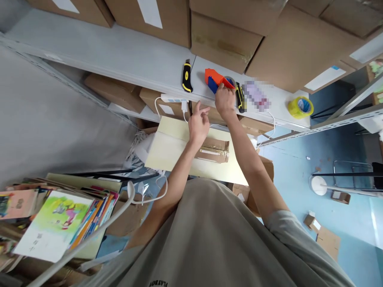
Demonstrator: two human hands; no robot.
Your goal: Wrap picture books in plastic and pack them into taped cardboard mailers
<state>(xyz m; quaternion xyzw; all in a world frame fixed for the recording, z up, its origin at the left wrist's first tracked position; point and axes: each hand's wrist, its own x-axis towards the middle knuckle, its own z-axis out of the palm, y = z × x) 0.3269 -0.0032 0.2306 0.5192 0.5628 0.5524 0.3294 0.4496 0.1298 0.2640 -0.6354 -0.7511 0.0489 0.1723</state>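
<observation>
My right hand (225, 99) is closed on an orange and blue tape dispenser (216, 79) that rests on the grey shelf (119, 52). My left hand (198, 122) hovers just below the shelf edge with its fingers loosely spread and nothing in them, above a pale flat carton (167, 149) with a taped brown parcel (213, 150) on it. A black and yellow utility knife (187, 76) lies on the shelf left of the dispenser, and a second black and yellow tool (239, 97) lies right of my right hand.
Brown cartons (299, 44) are stacked along the shelf's back. A yellow tape roll (300, 107) sits at the shelf's right end. A white power strip (174, 98) hangs at the shelf edge. Picture books (56, 223) are piled at lower left. Blue floor with small boxes lies to the right.
</observation>
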